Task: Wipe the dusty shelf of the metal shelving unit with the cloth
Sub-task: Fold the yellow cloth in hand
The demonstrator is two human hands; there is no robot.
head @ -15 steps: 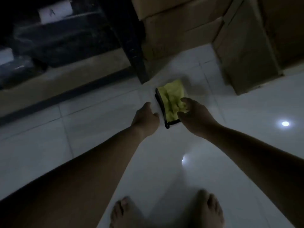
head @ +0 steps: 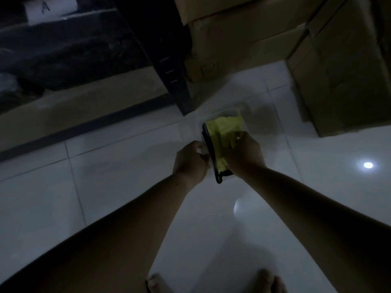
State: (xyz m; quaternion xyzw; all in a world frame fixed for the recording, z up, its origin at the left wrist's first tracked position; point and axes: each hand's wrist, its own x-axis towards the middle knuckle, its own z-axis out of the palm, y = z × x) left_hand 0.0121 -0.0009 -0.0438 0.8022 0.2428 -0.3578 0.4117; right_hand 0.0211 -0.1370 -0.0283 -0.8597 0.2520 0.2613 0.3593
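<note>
A yellow cloth (head: 222, 134) with a black edge lies in a clear plastic container (head: 232, 112) on the white tiled floor. My right hand (head: 245, 154) reaches into the container and grips the cloth. My left hand (head: 190, 161) holds the container's left rim. The metal shelving unit stands at the upper left: a dark slotted post (head: 169, 66) and a low brown shelf board (head: 84, 104) with a dark front edge. The room is dim.
Stacked cardboard boxes (head: 243, 34) stand behind the container, and a tall box (head: 342, 77) stands at the right. Dark bundles (head: 63, 49) lie on the shelf. My bare feet (head: 266, 280) are at the bottom. Ceiling light reflects off the tiles (head: 367, 165).
Both hands have closed in on the container: the left now holds its rim, the right has pushed further onto the cloth. The view has shifted slightly closer.
</note>
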